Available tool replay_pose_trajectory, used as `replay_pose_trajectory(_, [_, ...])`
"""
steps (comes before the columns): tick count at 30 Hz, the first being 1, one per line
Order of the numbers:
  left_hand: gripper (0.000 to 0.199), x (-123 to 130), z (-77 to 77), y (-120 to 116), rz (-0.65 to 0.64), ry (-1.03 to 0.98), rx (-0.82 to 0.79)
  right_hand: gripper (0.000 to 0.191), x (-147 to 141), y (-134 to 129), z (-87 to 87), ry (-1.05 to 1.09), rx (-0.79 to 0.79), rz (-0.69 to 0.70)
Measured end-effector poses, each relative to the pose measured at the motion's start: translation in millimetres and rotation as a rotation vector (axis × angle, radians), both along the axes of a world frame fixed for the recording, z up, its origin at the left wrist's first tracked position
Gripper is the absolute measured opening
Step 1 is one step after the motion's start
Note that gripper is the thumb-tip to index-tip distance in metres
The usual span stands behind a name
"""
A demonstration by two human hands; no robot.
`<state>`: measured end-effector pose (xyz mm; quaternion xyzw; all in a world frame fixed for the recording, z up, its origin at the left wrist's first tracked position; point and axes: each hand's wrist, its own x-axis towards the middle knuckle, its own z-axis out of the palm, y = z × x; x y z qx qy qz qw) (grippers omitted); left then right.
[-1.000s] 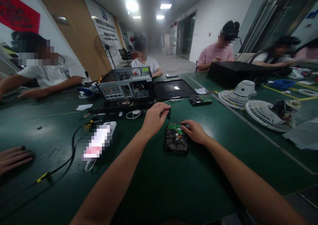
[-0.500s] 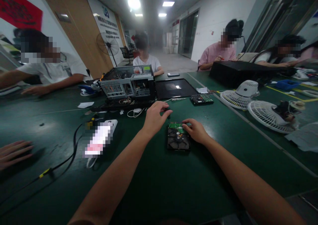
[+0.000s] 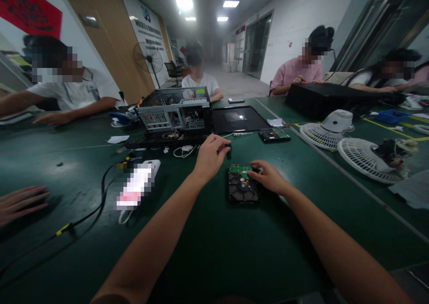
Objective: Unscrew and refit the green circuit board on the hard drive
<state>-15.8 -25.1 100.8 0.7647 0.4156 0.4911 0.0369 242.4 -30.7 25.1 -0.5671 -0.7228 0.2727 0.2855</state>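
A hard drive [image 3: 243, 191] lies on the green table in front of me, circuit board up, its green part at the far end. My right hand [image 3: 266, 175] grips its right side, with thumb and fingers at the far right corner. Above the far left corner, my left hand [image 3: 212, 156] pinches a small dark screwdriver [image 3: 229, 154]. Its thin shaft points down at that corner; whether the tip touches is too small to tell. The fingers partly hide its handle.
An opened computer case [image 3: 174, 114] stands beyond my hands, beside a black panel [image 3: 239, 118]. A second hard drive [image 3: 275, 135] and white fan parts [image 3: 326, 129] lie to the right. Leftward are a phone [image 3: 137, 185], a cable [image 3: 102, 192] and another person's hand [image 3: 23, 203]. Several people sit around.
The whole view has shifted slightly. Both hands keep almost the same places at the hard drive, with the left fingers slightly more closed around the screwdriver.
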Motion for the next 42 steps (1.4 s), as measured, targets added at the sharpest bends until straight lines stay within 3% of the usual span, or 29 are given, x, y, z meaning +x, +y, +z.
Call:
replay_pose_trajectory(7, [0.015,0.1,1.5,-0.1,-0.032,0.005,-0.005,0.042,0.0,-2.2,4.8,-0.170,-0.050,-0.048])
replay_pose_trajectory(15, [0.013,2.7,-4.2,1.3,-0.027,-0.065,-0.070,0.041,-4.1,0.0,-0.9,-0.146,0.043,-0.022])
replay_pose_trajectory(20, [0.009,2.7,-0.4,-1.5,-0.037,-0.030,-0.020,0.037,-4.6,0.4,0.6,-0.154,0.066,-0.065])
replay_pose_trajectory(27, [0.020,-0.2,0.9,-0.7,0.024,0.046,0.035,0.036,-4.5,-0.7,3.3,-0.190,0.074,-0.069])
replay_pose_trajectory(35, [0.011,1.7,-0.7,-0.9,-0.004,0.030,0.009,0.038,-3.8,1.4,-2.1,-0.159,0.089,-0.065])
replay_pose_trajectory(42, [0.023,3.8,-5.8,0.4,0.023,-0.040,-0.056,0.037,-3.1,2.8,-2.8,-0.178,0.101,-0.054])
